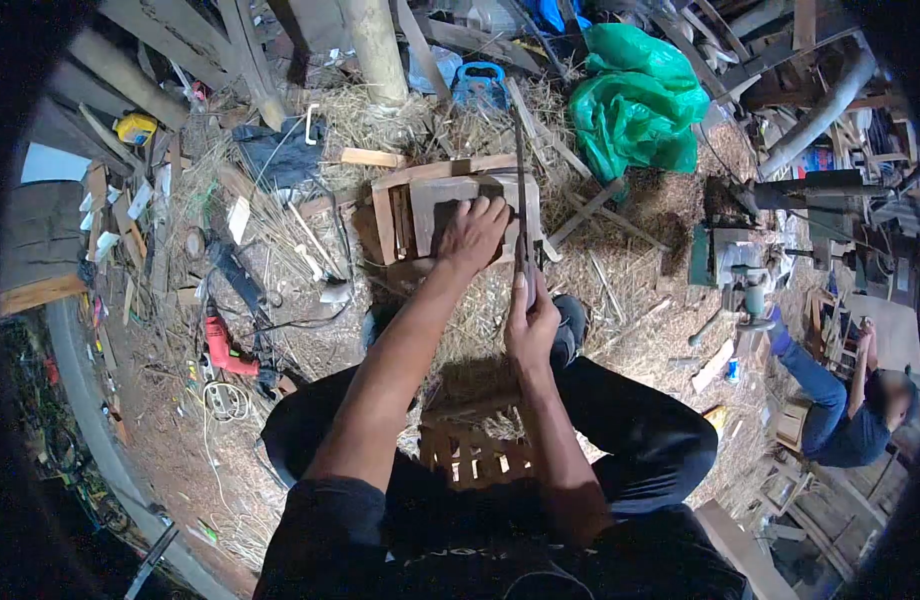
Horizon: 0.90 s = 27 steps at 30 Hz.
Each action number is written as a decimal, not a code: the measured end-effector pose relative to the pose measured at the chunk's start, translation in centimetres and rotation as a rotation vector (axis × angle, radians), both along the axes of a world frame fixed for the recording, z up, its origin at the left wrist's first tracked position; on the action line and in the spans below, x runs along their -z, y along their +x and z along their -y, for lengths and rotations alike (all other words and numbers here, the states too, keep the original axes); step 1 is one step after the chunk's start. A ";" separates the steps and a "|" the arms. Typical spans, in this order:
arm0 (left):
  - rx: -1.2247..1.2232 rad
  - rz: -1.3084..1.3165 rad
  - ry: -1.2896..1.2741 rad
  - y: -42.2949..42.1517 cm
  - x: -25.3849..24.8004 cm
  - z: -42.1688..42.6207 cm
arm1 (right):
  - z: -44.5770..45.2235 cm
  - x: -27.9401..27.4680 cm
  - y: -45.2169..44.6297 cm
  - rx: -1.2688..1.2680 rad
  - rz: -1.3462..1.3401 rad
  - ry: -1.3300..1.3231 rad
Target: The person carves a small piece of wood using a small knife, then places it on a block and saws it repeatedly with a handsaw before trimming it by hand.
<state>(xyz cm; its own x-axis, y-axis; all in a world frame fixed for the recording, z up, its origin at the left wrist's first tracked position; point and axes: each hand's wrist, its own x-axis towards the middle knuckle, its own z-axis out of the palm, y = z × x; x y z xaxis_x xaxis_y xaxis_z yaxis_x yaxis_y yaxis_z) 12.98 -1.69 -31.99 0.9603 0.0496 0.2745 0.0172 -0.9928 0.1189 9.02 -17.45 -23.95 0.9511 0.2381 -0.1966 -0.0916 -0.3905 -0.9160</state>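
Observation:
A squarish wooden block [430, 200] lies on a low wooden stand [384, 222] in front of me. My left hand [472, 236] presses on the block's top near its right side, its fingers bent and close together. A long, thin, dark tool [521, 170] runs upright in the view along the block's right edge, pointing away from me. My right hand [531, 322] is wrapped round the near end of this tool, fingers closed. Whether the tool's edge touches the block cannot be made out.
A green plastic bag [640, 100] lies at the upper right. To the left are a red power tool [225, 347] and a coiled cord [227, 400]. Straw and wood scraps cover the floor. Another person [848, 415] sits at the far right.

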 end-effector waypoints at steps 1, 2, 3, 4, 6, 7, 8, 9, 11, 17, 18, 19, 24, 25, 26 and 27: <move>-0.010 -0.021 0.007 0.4 -0.3 -0.2 | -0.6 0.1 0.2 0.013 0.005 0.014; -0.022 -0.054 0.006 0.1 -0.4 -0.1 | -0.8 0.1 -0.2 0.023 -0.002 0.021; -0.027 -0.059 -0.014 0.1 -0.3 -0.2 | -0.9 0.2 -0.4 0.045 0.043 0.004; -0.034 -0.064 -0.036 0.1 -0.3 -0.3 | -0.6 0.0 -0.9 0.025 0.121 0.013; -0.025 -0.035 -0.135 0.2 -0.1 -0.4 | 0.8 -0.9 -2.7 0.018 0.221 0.047; -0.017 -0.001 -0.215 0.4 -0.4 -0.5 | 1.4 -1.6 -3.7 0.031 0.241 0.070; -0.006 0.029 -0.295 0.2 -0.6 -0.2 | 1.8 -2.1 -3.9 0.039 0.180 0.077; -0.049 -0.120 -0.276 0.0 -1.6 0.0 | 2.0 -3.1 -3.9 0.052 0.120 0.087; -0.029 -0.148 -0.088 -0.2 0.7 -0.2 | 2.4 -3.5 -3.6 0.069 0.016 0.111; -0.038 -0.005 0.110 -0.8 0.1 -0.2 | 3.7 -1.2 -4.4 -0.010 0.007 -0.013; -0.050 -0.004 0.044 -0.4 -0.3 -0.1 | 3.6 -0.9 -4.5 -0.005 0.012 -0.010; -0.061 -0.002 -0.021 -0.1 -0.7 0.0 | 3.6 -0.7 -4.5 -0.003 0.004 -0.022; -0.022 0.017 -0.149 0.1 -1.1 -0.2 | 3.6 -0.4 -4.5 0.002 0.063 -0.072; -0.014 0.033 -0.153 0.1 -1.0 -0.3 | 3.5 -0.4 -4.4 0.004 0.064 -0.084; -0.035 0.036 -0.150 0.2 -0.9 -0.3 | 3.3 -0.5 -4.4 0.006 0.066 -0.096; -0.057 0.040 -0.146 0.4 -0.8 -0.2 | 2.7 -1.1 -3.9 0.008 0.050 -0.120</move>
